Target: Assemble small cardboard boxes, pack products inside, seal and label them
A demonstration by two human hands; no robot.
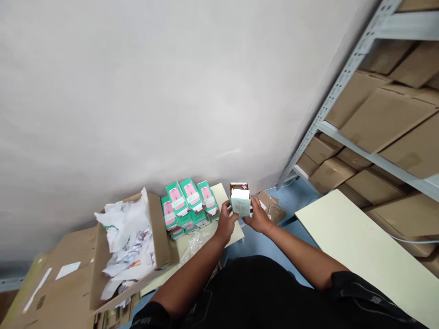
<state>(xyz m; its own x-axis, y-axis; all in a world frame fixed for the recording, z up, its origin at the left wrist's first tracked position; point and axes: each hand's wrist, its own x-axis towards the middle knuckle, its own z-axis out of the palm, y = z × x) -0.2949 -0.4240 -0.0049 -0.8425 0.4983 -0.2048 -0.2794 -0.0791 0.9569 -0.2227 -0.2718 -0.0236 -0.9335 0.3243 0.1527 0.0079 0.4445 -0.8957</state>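
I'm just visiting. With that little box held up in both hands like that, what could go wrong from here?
The small box is open at the top and held between the left hand and the right hand over the floor, so its contents might spill if it tips. The stacked green boxes sit close by the left hand, near the board's edge; a careless elbow could knock them off.

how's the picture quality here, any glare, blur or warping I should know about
Head view: soft, even light with no hard glare on the wall; wide-angle warping bends the shelf rack and tilts the scene; the small box between the left hand and right hand looks slightly soft, its print unreadable.
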